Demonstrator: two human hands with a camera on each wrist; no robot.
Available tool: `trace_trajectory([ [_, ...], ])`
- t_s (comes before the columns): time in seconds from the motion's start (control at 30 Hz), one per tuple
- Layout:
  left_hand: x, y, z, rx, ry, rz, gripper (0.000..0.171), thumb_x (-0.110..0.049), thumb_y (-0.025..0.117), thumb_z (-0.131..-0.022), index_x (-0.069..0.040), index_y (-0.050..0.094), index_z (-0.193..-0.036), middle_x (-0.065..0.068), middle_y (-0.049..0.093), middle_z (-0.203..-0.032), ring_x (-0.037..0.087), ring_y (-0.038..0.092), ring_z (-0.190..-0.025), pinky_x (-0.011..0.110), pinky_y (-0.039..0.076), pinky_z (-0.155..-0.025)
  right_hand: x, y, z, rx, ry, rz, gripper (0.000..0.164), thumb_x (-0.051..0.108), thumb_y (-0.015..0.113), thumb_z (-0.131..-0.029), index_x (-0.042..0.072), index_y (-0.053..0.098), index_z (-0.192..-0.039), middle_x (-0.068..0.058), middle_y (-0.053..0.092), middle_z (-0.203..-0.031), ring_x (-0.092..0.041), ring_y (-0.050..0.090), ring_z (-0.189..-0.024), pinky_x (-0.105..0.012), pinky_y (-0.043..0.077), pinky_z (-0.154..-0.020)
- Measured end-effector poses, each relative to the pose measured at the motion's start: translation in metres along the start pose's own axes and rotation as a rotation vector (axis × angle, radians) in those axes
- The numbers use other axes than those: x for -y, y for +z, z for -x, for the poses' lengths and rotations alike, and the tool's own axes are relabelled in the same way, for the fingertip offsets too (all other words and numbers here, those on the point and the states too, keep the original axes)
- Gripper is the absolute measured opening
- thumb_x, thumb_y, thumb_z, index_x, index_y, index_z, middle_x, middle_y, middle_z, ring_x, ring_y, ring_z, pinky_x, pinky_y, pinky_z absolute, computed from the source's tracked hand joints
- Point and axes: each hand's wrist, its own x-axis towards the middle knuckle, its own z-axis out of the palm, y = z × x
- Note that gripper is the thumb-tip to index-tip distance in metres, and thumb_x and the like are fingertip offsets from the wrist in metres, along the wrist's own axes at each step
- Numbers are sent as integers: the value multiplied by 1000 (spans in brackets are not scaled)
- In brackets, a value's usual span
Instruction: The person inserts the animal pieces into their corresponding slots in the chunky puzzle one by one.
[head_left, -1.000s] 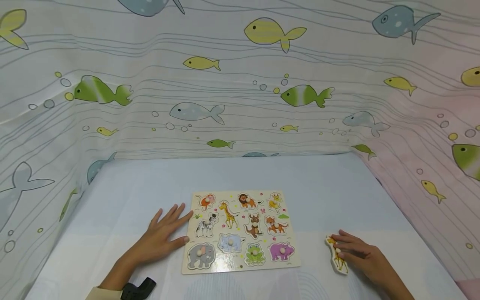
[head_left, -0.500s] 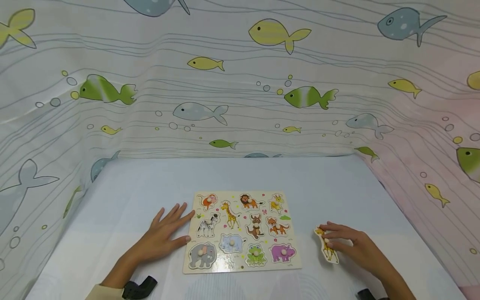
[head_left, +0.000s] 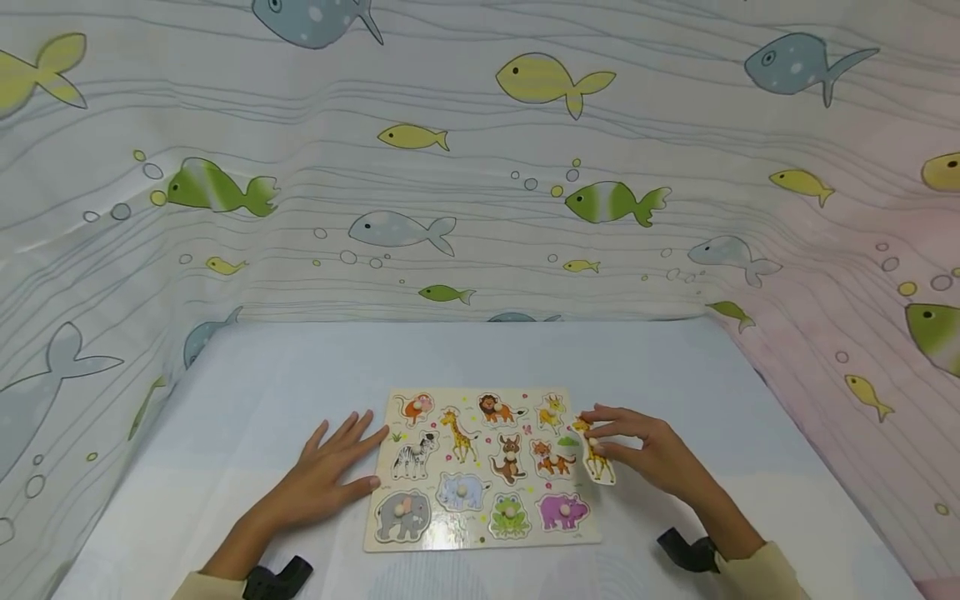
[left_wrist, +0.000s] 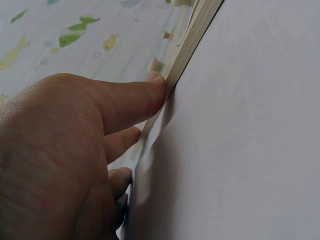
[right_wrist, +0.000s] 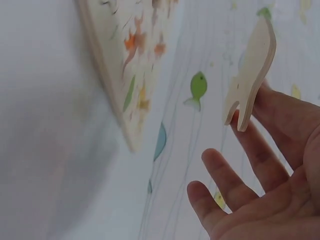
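A wooden peg puzzle board (head_left: 450, 533) printed with animals lies flat on the table. My right hand (head_left: 645, 446) pinches a giraffe puzzle piece (head_left: 599, 467) over the board's right edge, beside the tiger piece (head_left: 553, 458). In the right wrist view the giraffe piece (right_wrist: 256, 65) shows its plain wood back, raised off the table, with the other fingers spread. My left hand (head_left: 322, 479) rests on the table, its thumb and a fingertip touching the board's left edge. A printed giraffe (head_left: 457, 435) shows in the giraffe slot. In the left wrist view the thumb (left_wrist: 135, 97) presses the board's side.
Other knobbed pieces sit in the board, among them the elephant (head_left: 403, 517), the frog (head_left: 510, 517) and the hippo (head_left: 562, 512). A pale cloth covers the table (head_left: 300, 367). Behind and at the sides hangs a fish-patterned curtain (head_left: 480, 183).
My right hand has carried the giraffe piece leftward and away from me, from the table at the right to the board's right edge. The left hand has stayed in place.
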Motion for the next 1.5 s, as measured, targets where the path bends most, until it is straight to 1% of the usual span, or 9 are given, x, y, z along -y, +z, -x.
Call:
trace_trajectory([
  [0.03, 0, 0, 0, 1, 0, 0, 69, -48, 67, -91, -23, 46, -151, 16, 31, -163, 44, 22, -151, 66, 5, -118, 2, 3, -5, 8, -4, -14, 21, 24, 75, -89, 24, 77, -110, 4, 67, -133, -28, 51, -137, -57, 47, -105],
  [0.1, 1, 0, 0, 1, 0, -2, 69, -48, 67, -91, -23, 46, -151, 16, 31, -163, 44, 22, -151, 66, 5, -118, 8, 9, -14, 19, -13, -42, 21, 25, 74, -89, 24, 77, -110, 4, 67, -134, -31, 49, -139, -60, 44, -106],
  [0.33, 1, 2, 0, -4, 5, -3, 70, -49, 67, -90, -22, 46, -151, 17, 31, -162, 46, 23, -151, 68, 5, -118, 24, 21, -41, 54, -28, -100, 21, 26, 74, -90, 20, 78, -110, 5, 66, -134, -30, 45, -144, -60, 41, -111],
  [0.63, 2, 1, 0, 3, -5, -3, 70, -49, 67, -90, -21, 46, -151, 17, 31, -162, 46, 22, -151, 68, 4, -118, 31, 36, -64, 110, -38, -132, 21, 29, 73, -91, 22, 77, -111, 2, 66, -135, -32, 46, -142, -63, 39, -111],
  [0.77, 2, 1, 1, 8, -5, -4, 70, -49, 67, -90, -21, 46, -151, 17, 30, -162, 46, 22, -150, 68, 5, -118, 33, 44, -69, 130, -48, -136, 21, 29, 71, -93, 21, 77, -111, 2, 67, -134, -29, 51, -138, -57, 46, -108],
  [0.9, 0, 1, 2, 5, -9, -13, 70, -49, 67, -90, -21, 46, -151, 16, 31, -162, 45, 23, -151, 67, 5, -118, 37, 48, -74, 147, -69, -156, 20, 29, 69, -95, 21, 77, -112, 0, 66, -134, -26, 59, -130, -38, 53, -101],
  [0.97, -1, 1, 2, 1, -7, -19, 69, -49, 66, -90, -21, 47, -151, 16, 32, -162, 45, 24, -150, 67, 6, -118, 38, 50, -76, 154, -83, -176, 20, 27, 69, -95, 19, 77, -112, -1, 66, -134, -25, 60, -127, -30, 54, -98],
  [1.03, -2, 0, 3, -1, -6, -24, 69, -50, 66, -91, -22, 47, -150, 16, 32, -162, 45, 24, -150, 68, 6, -118, 39, 51, -77, 160, -103, -193, 21, 25, 69, -95, 16, 77, -112, -3, 66, -135, -25, 62, -126, -25, 54, -96],
  [1.5, 2, 1, -1, 10, -10, -21, 70, -50, 66, -90, -23, 45, -151, 14, 29, -163, 44, 21, -152, 67, 4, -119, 40, 64, -95, 181, -178, -197, 22, 21, 67, -96, 12, 75, -115, -6, 65, -135, -25, 62, -126, -27, 56, -95],
])
